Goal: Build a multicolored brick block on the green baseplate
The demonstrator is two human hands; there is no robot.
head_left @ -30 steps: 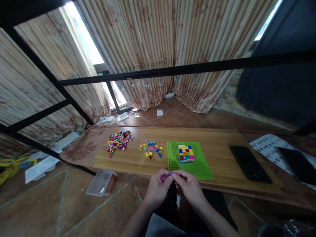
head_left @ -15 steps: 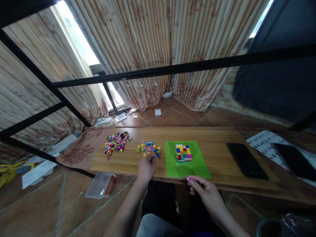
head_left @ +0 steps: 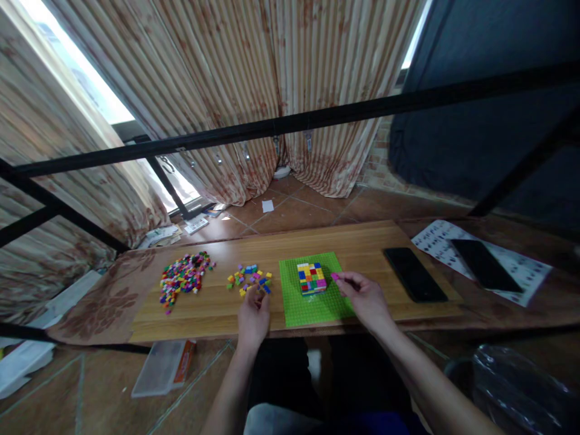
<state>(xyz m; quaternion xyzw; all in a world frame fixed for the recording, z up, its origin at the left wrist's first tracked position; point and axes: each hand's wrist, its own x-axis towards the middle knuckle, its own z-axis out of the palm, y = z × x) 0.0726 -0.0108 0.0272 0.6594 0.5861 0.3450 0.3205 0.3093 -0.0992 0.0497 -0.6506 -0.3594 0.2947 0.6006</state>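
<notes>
A green baseplate (head_left: 312,305) lies on the wooden table (head_left: 362,241), with a multicoloured block of small bricks (head_left: 310,277) standing on it. My right hand (head_left: 365,297) hovers over the plate's right side, pinching a small pink brick (head_left: 335,276) just right of the block. My left hand (head_left: 254,313) reaches to a small scatter of loose bricks (head_left: 249,279) left of the plate, fingers curled at its near edge; what they hold is hidden. A bigger heap of bricks (head_left: 183,280) lies further left.
A black phone (head_left: 414,282) lies right of the plate, a second dark slab (head_left: 484,264) on a printed sheet (head_left: 435,235) beyond. Black frame bars (head_left: 290,124) cross overhead. A clear plastic box (head_left: 163,374) sits on the tiled floor. Curtains hang behind.
My hands parted from in front of me. The right carried the pink brick up over the baseplate beside the block. The left went to the small scatter of bricks. The view swung right.
</notes>
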